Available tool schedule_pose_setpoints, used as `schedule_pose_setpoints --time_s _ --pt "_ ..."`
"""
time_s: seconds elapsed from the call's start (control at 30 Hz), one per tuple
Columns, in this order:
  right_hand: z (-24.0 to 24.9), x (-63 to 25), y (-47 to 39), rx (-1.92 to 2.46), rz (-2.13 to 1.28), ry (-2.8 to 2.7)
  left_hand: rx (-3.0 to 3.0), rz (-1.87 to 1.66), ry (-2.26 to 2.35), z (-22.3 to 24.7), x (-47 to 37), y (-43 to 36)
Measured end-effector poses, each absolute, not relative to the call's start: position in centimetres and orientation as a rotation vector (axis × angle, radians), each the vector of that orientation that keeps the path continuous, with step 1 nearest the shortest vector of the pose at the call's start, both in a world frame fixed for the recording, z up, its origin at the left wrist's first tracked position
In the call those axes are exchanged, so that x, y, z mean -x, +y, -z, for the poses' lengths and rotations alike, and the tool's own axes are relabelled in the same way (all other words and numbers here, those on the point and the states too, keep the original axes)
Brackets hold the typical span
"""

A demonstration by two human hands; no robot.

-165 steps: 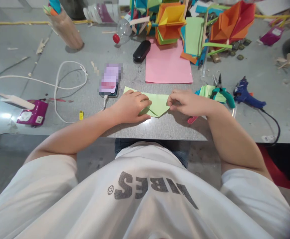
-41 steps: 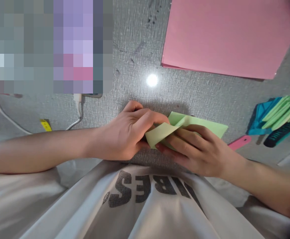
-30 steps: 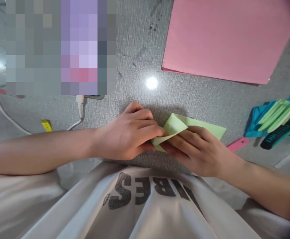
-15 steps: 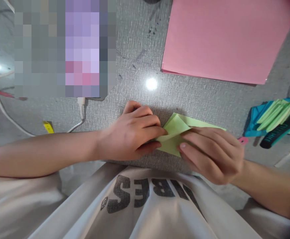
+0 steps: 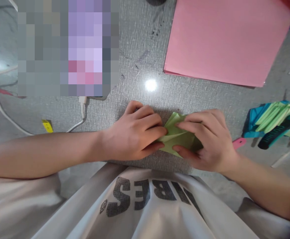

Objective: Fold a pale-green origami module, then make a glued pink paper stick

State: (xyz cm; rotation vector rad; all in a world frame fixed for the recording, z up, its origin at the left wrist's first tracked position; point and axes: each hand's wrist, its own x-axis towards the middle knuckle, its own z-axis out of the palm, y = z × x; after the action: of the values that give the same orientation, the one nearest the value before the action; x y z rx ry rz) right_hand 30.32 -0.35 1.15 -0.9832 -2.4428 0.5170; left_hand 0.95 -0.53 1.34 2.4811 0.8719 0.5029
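Standing by, I note the green paper (image 5: 172, 139) on the wearer's side of the pink sheets (image 5: 224, 43), nearest their left corner, folded and partly raised. Left hand (image 5: 135, 132): thumb and forefinger pinch its left end, other fingers curled. Right hand (image 5: 209, 142): thumb and forefinger spread apart, tips touching the paper; remaining fingers bent, their contact unclear. Off the pink sheets' near right corner: green folded strips (image 5: 274, 116) over blue paper (image 5: 253, 119), a black-and-teal handle (image 5: 271, 134) against them. White cable plug (image 5: 83, 104) well left of the sheets.
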Motion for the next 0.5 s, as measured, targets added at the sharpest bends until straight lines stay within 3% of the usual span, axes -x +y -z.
schedule_pose_setpoints --time_s 0.5 --pt "-1.21 -30.34 -0.07 0.865 -0.588 -2.489 -2.530 -0.563 0.927 -1.39 -0.75 -0.91"
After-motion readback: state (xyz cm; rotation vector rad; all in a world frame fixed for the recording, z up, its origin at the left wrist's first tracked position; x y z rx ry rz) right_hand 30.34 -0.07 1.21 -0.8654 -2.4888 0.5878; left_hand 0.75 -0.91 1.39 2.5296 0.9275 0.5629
